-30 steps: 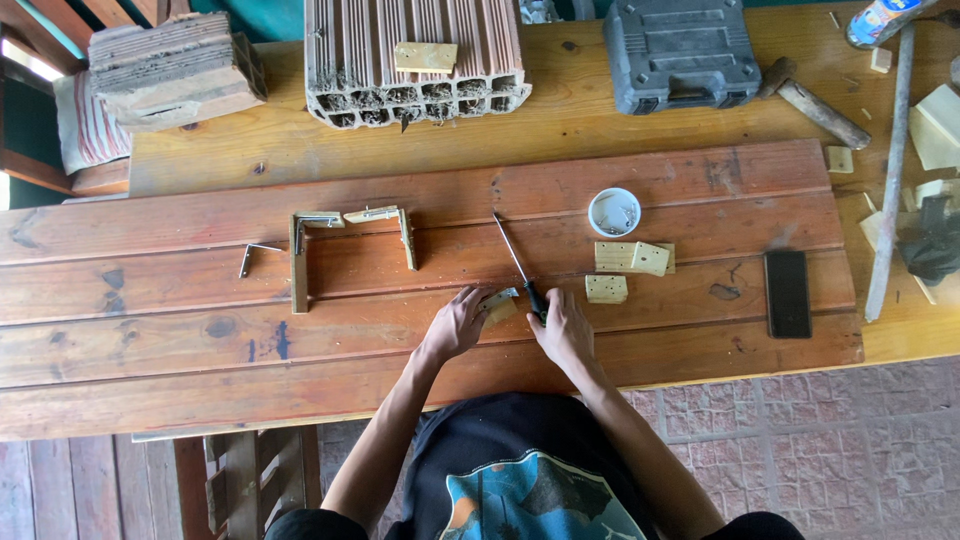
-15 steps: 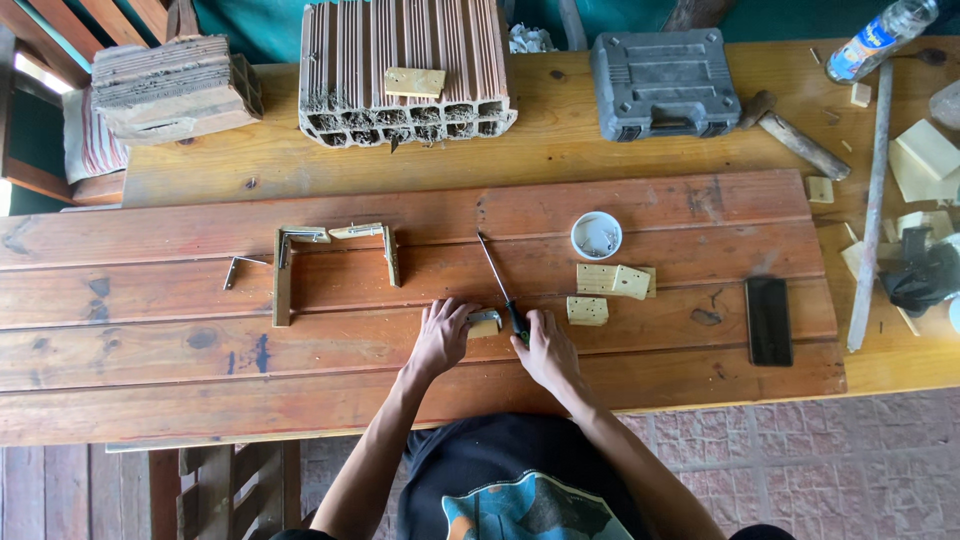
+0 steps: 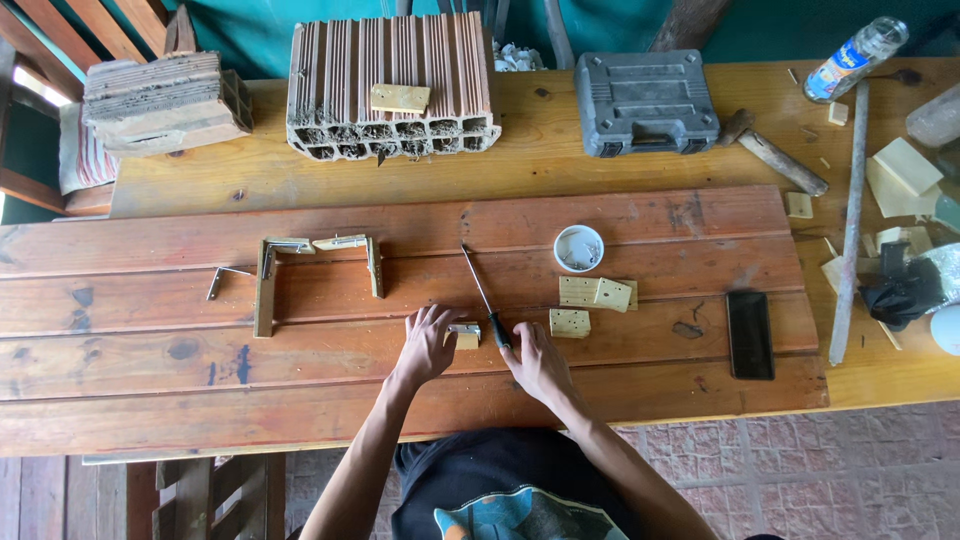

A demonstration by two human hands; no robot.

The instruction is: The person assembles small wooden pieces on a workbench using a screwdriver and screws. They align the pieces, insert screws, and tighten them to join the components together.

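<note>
Right hand: my right hand [image 3: 535,362] closes around the screwdriver [image 3: 484,296] handle, blade pointing away from me.
Left hand: my left hand [image 3: 428,343] pins the block [image 3: 464,335] with its fingertips.
Block: on the planks [image 3: 150,340], just left of the handle.
Nearby: white cup [image 3: 578,248], phone [image 3: 750,335].

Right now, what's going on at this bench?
A person works at a red-brown plank panel laid on a wooden table. The left hand steadies a small wood block with a metal bracket; the right hand holds the dark handle of a screwdriver lying beside it, shaft pointing away. More small blocks, a white cup of screws and a dark phone lie to the right; a partly built wooden frame sits to the left.
</note>
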